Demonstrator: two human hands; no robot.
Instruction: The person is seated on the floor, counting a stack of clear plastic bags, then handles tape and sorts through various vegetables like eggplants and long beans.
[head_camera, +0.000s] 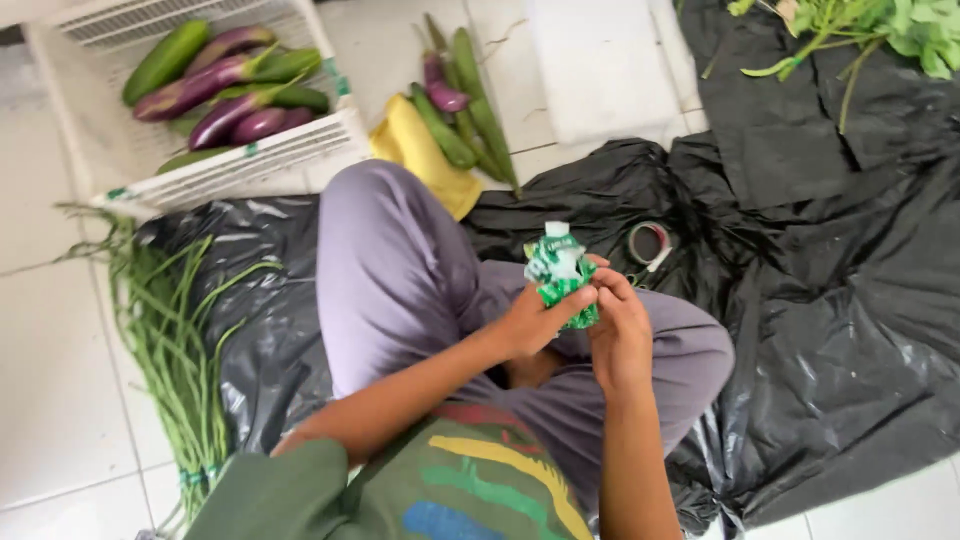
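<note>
Both my hands hold a small green-and-white squeezed pouch (558, 270) with a white cap, raised above my crossed legs in lilac trousers. My left hand (535, 318) grips its lower left side with the thumb across the front. My right hand (618, 330) closes on its right side. A roll of tape (649, 243) lies on the black plastic sheet (820, 300) just beyond the pouch.
A white crate (140, 170) at the top left holds purple eggplants (215, 95) and green cucumbers. More vegetables (462, 105) and a yellow cloth (420, 150) lie on the tiled floor. Long beans (170, 330) stretch along the left. Leafy greens (880, 30) sit at the top right.
</note>
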